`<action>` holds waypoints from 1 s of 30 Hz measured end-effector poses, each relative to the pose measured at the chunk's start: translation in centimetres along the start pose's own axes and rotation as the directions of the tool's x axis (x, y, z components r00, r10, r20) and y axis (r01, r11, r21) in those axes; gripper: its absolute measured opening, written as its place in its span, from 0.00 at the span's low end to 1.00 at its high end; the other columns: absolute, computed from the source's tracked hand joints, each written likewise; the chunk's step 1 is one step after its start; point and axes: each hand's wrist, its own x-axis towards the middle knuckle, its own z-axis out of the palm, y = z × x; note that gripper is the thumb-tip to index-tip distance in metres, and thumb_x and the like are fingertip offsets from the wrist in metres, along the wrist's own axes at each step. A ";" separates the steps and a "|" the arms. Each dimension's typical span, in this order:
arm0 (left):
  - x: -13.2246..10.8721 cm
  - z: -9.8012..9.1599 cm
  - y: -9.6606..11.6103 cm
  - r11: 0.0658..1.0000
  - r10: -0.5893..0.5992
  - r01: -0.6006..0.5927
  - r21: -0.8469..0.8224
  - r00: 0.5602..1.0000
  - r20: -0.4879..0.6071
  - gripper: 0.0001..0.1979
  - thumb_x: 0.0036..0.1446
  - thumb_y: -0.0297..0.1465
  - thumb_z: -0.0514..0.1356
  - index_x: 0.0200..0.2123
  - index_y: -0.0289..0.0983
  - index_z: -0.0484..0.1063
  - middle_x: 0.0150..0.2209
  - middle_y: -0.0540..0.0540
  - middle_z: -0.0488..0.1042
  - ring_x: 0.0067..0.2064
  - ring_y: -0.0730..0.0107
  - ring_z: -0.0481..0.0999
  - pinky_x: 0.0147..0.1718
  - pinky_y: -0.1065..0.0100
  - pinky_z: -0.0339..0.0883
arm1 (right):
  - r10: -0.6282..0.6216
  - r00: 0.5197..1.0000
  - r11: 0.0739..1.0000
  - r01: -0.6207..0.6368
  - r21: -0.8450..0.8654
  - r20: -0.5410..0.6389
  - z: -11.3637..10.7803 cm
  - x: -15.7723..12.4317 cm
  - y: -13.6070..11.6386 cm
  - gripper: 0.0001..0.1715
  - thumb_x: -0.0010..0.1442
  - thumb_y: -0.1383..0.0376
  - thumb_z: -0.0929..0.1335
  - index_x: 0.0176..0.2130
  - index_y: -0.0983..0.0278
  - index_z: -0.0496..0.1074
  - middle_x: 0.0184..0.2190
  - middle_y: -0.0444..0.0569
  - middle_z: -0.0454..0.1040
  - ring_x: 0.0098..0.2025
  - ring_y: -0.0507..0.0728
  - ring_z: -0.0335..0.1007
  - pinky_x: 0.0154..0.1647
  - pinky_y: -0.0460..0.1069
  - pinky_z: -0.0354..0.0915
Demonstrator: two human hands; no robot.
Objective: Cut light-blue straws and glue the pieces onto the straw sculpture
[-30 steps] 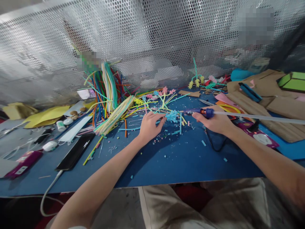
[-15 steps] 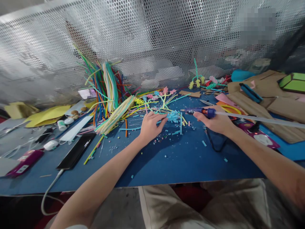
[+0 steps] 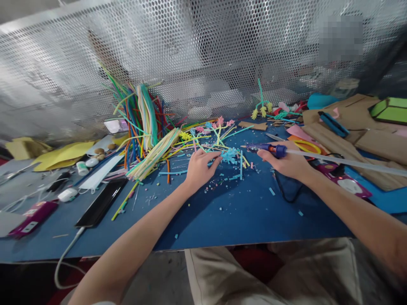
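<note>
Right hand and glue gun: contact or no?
Touching. The head view shows the right hand gripping the glue gun, its body against the thumb side; the fingers behind it are mostly hidden.

Bare forearms slant inward, left fingers pinched, right thumb pointing leftward

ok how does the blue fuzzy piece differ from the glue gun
The blue fuzzy piece is pale and tufted; the glue gun is darker and smoother. The left hand pinches the blue fuzzy piece, the right hand grips the glue gun. A long whitish stick extends from the glue gun; none from the blue fuzzy piece. Both are held.
</note>
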 end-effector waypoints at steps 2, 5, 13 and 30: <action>0.0 0.1 -0.1 1.000 -0.004 0.004 -0.002 1.000 0.007 0.15 0.68 0.41 0.57 0.47 0.43 0.80 0.35 0.47 0.82 0.37 0.62 0.71 0.40 0.59 0.66 | 0.002 1.000 1.000 -0.002 -0.025 -0.007 0.0 0.0 0.0 0.34 0.63 0.40 0.64 0.21 0.62 0.61 0.17 0.42 0.61 0.23 0.51 0.54 0.27 0.50 0.47; 0.0 0.0 -0.1 1.000 -0.002 0.002 -0.012 1.000 0.011 0.16 0.68 0.42 0.56 0.47 0.43 0.81 0.34 0.46 0.82 0.36 0.62 0.71 0.39 0.59 0.66 | 0.009 1.000 0.999 -0.009 -0.032 0.004 0.0 -0.1 0.1 0.34 0.63 0.40 0.64 0.21 0.62 0.60 0.17 0.41 0.60 0.22 0.51 0.54 0.27 0.50 0.47; 0.1 0.0 0.0 1.000 -0.011 0.011 -0.009 1.000 0.014 0.16 0.68 0.43 0.56 0.47 0.44 0.81 0.35 0.46 0.82 0.36 0.62 0.72 0.38 0.59 0.66 | -0.010 1.000 1.000 0.010 -0.003 -0.010 -0.2 -0.1 0.0 0.31 0.62 0.42 0.65 0.21 0.60 0.60 0.18 0.43 0.61 0.24 0.54 0.57 0.27 0.51 0.50; 0.2 0.0 -0.1 0.999 0.043 -0.042 -0.016 0.998 0.041 0.16 0.69 0.41 0.55 0.47 0.43 0.80 0.41 0.47 0.83 0.39 0.62 0.74 0.43 0.58 0.65 | -0.023 0.994 0.998 0.017 0.058 0.104 0.3 -0.4 -0.1 0.30 0.61 0.42 0.66 0.20 0.60 0.67 0.18 0.43 0.67 0.23 0.54 0.61 0.26 0.51 0.50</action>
